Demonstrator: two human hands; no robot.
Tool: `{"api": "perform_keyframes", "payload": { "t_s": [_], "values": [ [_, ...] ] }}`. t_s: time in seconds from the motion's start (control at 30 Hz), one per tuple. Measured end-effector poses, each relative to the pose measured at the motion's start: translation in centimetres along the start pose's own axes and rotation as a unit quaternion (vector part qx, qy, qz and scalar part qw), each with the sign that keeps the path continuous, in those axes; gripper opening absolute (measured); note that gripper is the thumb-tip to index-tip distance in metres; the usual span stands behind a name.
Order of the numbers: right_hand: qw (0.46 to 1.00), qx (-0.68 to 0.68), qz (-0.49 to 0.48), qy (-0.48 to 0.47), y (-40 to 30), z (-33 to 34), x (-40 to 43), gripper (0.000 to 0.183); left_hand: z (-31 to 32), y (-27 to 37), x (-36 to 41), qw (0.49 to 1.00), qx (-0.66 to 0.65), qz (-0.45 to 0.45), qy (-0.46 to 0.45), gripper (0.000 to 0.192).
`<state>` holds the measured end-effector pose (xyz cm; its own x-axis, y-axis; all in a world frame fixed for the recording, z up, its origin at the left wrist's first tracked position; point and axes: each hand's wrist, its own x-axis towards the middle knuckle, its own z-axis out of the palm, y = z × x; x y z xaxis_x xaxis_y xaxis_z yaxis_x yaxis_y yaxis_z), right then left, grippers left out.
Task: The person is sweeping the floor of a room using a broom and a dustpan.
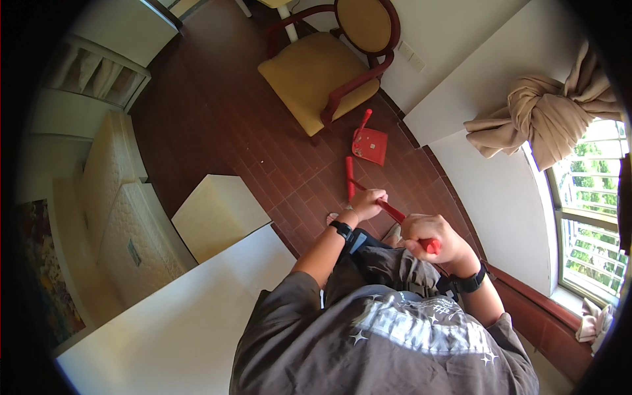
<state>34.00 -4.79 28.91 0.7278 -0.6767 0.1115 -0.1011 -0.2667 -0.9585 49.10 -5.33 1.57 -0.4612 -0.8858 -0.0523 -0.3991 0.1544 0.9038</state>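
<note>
Both my hands are closed around the long red handle of a broom. My left hand grips it lower down, while my right hand holds it near its top end. The narrow red broom head rests on the brown tiled floor in front of my feet; its bristles cannot be made out. Just beyond it a red plastic dustpan lies on the floor, with its short handle pointing towards the chair.
A yellow-cushioned armchair stands beyond the dustpan. A pale cabinet and a white tabletop are at my left, with a mattress behind. At the right are a wall, a knotted beige curtain and a window.
</note>
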Motion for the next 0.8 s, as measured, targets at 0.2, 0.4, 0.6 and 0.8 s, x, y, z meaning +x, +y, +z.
{"api": "perform_keyframes", "payload": {
  "t_s": [0.2, 0.4, 0.6, 0.8],
  "values": [
    [0.991, 0.063, 0.064, 0.094, 6.7, 2.1, 0.6, 0.013, -7.1, -5.5, -1.0, 0.988, 0.112, -0.072, -0.074, 0.013],
    [0.989, 0.046, 0.058, 0.124, 7.1, 4.9, 4.3, 0.021, -10.4, -8.7, -2.4, 0.984, 0.091, -0.155, 0.014, 0.030],
    [0.997, -0.026, -0.018, -0.072, -0.4, 4.8, 8.1, 0.017, -10.0, -4.5, -5.2, 0.971, 0.014, -0.149, 0.185, 0.038],
    [0.948, 0.028, -0.122, -0.294, -5.7, 6.5, 13.6, 0.024, -12.3, 0.7, -9.5, 0.977, -0.059, -0.144, 0.146, 0.039]
  ]
}}
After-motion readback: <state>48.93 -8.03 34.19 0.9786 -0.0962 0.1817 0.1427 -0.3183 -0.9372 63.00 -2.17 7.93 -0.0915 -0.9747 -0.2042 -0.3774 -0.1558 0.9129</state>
